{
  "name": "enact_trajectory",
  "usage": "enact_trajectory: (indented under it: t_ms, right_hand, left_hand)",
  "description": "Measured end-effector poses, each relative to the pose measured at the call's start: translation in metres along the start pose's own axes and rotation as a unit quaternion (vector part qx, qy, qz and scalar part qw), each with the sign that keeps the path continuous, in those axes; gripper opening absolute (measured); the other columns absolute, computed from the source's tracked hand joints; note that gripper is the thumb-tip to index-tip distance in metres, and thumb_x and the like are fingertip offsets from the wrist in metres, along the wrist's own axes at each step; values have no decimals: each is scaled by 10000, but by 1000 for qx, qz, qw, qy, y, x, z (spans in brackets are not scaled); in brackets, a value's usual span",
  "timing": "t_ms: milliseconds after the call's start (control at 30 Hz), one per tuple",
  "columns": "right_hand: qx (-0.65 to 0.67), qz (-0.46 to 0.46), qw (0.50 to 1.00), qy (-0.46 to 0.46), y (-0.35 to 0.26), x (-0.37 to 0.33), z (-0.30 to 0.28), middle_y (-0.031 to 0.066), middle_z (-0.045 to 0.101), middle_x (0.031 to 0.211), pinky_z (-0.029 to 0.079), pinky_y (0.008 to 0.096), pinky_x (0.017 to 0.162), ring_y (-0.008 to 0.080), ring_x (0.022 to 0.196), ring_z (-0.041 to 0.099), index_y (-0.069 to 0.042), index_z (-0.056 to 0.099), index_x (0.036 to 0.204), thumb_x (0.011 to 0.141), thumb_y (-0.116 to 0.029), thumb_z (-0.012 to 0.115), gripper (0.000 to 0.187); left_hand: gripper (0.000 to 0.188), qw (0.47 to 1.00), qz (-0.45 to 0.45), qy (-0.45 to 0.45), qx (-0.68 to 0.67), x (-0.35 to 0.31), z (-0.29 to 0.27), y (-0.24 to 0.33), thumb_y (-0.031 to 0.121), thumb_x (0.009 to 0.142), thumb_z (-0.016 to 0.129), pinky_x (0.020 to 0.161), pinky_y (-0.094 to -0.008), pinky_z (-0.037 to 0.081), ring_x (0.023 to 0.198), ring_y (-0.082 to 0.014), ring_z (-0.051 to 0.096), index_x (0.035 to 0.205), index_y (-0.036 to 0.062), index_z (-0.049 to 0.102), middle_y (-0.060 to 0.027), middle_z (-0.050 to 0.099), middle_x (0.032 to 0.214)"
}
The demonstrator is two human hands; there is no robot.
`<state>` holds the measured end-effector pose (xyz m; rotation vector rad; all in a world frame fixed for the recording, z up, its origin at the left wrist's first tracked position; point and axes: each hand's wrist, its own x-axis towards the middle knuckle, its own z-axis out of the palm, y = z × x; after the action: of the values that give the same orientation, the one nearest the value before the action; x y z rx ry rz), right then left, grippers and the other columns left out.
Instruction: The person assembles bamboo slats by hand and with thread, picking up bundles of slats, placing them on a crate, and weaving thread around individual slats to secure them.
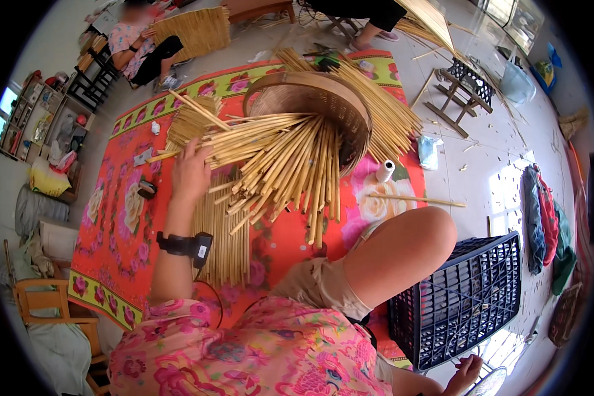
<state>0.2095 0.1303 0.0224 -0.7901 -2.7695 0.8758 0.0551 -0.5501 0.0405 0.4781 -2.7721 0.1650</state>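
A woven bamboo basket (360,105) lies tipped on its side on the mat. Many pale yellow reed stalks (270,165) fan out of its mouth toward me. At the left ends of the fan, the fingers of my left hand (193,168) close around a stalk, one end of which sticks out to the left. A black device is strapped to that wrist. At the lower right, beyond my bent knee, my right hand (465,376) hangs beside a dark plastic crate (455,297), its fingers loosely bent and apart, with nothing visible in them.
Beneath lies a red floral mat (112,251). Reed sheets (221,244) and a white thread spool (385,171) rest near the basket. A small folding stool (462,96) stands on the right. Another person (135,46) sits at the far left holding a reed sheet.
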Motion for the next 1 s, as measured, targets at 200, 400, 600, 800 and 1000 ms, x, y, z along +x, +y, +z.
enact_trajectory:
  t_ms: [200,400,600,800,1000]
  right_hand:
    - [-51,-7,999,-5,1,1,-2,112,596,770,444,322,656,215,701,547,-6,575,820,900,-188,482,219]
    - [-55,-23,998,1,3,8,2,99,583,757,440,312,642,199,691,540,-4,567,824,889,-161,491,187]
    - [-55,-32,998,5,9,11,3,86,571,745,437,302,629,183,682,534,-2,559,828,877,-135,499,154]
    - [-54,-38,998,10,13,13,4,73,558,732,433,292,615,167,672,527,1,551,832,866,-108,508,122]
    - [-56,-48,997,19,24,15,7,60,545,719,430,282,601,151,662,521,3,543,836,854,-81,517,91]
  left_hand:
    - [461,948,-32,-269,-168,-2,-12,-2,176,784,601,904,-363,410,1086,-313,496,1222,101,476,-166,475,1223]
    - [367,896,-115,-221,-368,3,-28,7,136,773,621,834,-336,445,974,-266,565,1116,33,543,-164,571,1055]
    - [380,991,-33,-50,-122,12,-42,2,163,797,598,872,-389,409,1046,-293,507,1145,35,518,-157,497,1164]
    - [437,994,-76,-73,-41,0,-32,-9,184,751,629,890,-380,408,1068,-328,482,1147,44,510,-166,489,1149]
    - [406,987,39,-29,-151,-6,-15,3,119,763,615,931,-395,375,1115,-366,437,1146,34,509,-198,453,1193]
